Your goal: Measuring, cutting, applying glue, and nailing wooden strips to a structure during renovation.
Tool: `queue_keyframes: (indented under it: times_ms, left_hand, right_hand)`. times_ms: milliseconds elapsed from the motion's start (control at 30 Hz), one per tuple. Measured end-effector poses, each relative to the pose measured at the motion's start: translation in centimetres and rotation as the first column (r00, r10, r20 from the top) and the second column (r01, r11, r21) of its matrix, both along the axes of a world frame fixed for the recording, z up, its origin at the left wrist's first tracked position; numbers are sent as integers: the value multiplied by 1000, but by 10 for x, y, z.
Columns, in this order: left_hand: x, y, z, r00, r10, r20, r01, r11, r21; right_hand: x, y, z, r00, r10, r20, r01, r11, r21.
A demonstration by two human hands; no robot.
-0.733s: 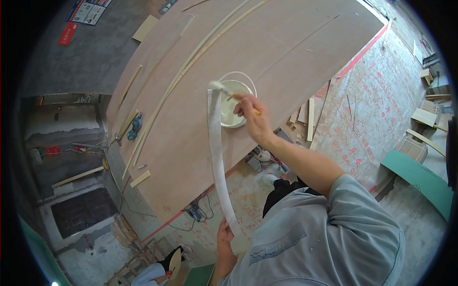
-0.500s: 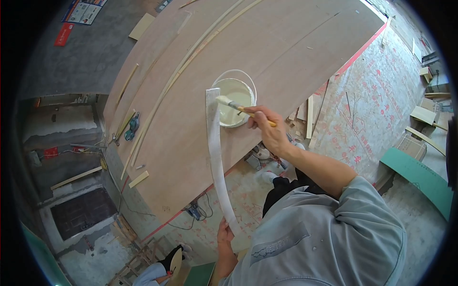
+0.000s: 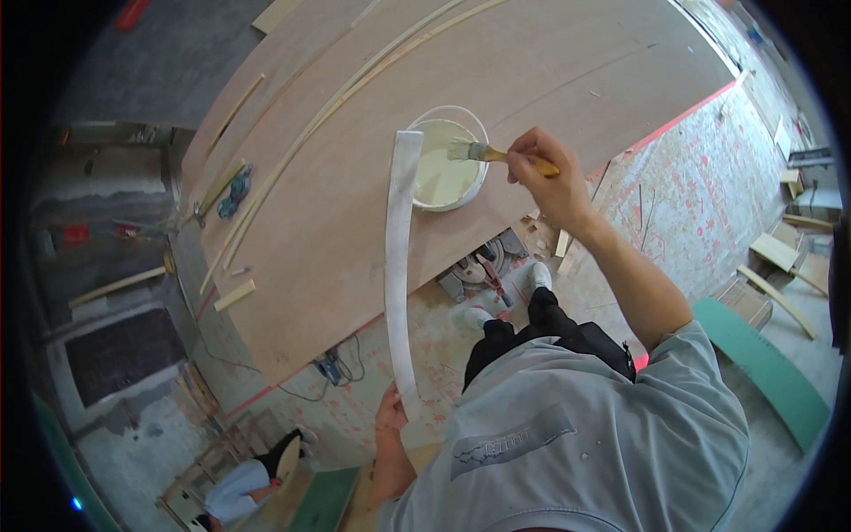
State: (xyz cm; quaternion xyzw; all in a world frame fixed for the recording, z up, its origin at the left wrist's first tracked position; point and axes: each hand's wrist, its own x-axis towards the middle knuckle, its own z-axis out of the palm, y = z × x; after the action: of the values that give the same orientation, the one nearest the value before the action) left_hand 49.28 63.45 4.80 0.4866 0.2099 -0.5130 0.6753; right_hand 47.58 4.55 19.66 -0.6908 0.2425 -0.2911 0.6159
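My right hand point(image 3: 551, 182) is closed around the yellow handle of a paintbrush point(image 3: 479, 152). The pale, wet-looking bristles are over the creamy white liquid point(image 3: 441, 177) in a white bucket point(image 3: 454, 207) on the wooden sheet; whether they dip in is unclear. My left hand point(image 3: 391, 410) grips the near end of a long, narrow whitish strip point(image 3: 399, 266), low in front of me. From there the strip reaches over the sheet's edge, and its far end lies beside the bucket's left rim, partly overlapping it in view.
The large wooden sheet point(image 3: 310, 239) carries thin curved wood strips point(image 3: 306, 133) and a teal tool point(image 3: 235, 191). Below its near edge are a miter saw point(image 3: 483, 266) and a corded blue tool point(image 3: 332, 365). Another person point(image 3: 244, 483) is at lower left. A curved green panel point(image 3: 767, 372) lies right.
My right hand has drawn the brush rightward off the strip's far end to over the bucket. The view has shifted, showing more of the saw. My left hand keeps holding the strip.
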Motion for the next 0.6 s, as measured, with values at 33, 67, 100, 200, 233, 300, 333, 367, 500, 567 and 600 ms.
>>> queue_keyframes:
  times_ms: [33,67,100,200,233,300,333,367,500,567,600]
  left_hand:
    - [0,1,1,1000,-26,-15,26,999,-37]
    - [1,0,2,998,-57,-27,55,996,-76]
    - [3,-9,11,996,-72,-45,67,993,-99]
    - [-1,-6,3,997,-33,74,37,998,-55]
    - [0,-4,2,997,-25,74,30,997,-66]
    - [-1,-1,1,994,-69,80,80,985,-156]
    - [-1,-2,1,995,-58,78,71,984,-166]
    - [1,-6,4,992,-80,101,96,980,-175]
    - [9,-16,14,980,-152,132,181,952,-248]
    - [9,-12,4,981,-149,123,181,934,-309]
    - [11,-11,-1,982,-153,112,183,916,-357]
  right_hand:
    - [1,-6,8,994,45,-101,-48,999,-24]
    - [6,-8,11,993,58,-106,-62,997,-36]
    - [10,-10,14,984,72,-165,-85,993,-77]
    - [27,-9,13,957,99,-272,-145,977,-154]
    - [32,-7,10,942,109,-319,-172,969,-177]
    - [40,-5,0,923,112,-369,-203,954,-219]
    - [43,-4,-4,903,107,-415,-227,941,-251]
    - [45,-2,-7,901,109,-420,-235,937,-260]
    - [45,8,-12,904,39,-425,-216,901,-376]
    - [30,16,-23,909,-58,-413,-144,887,-439]
    - [12,18,-36,857,-98,-506,-122,915,-385]
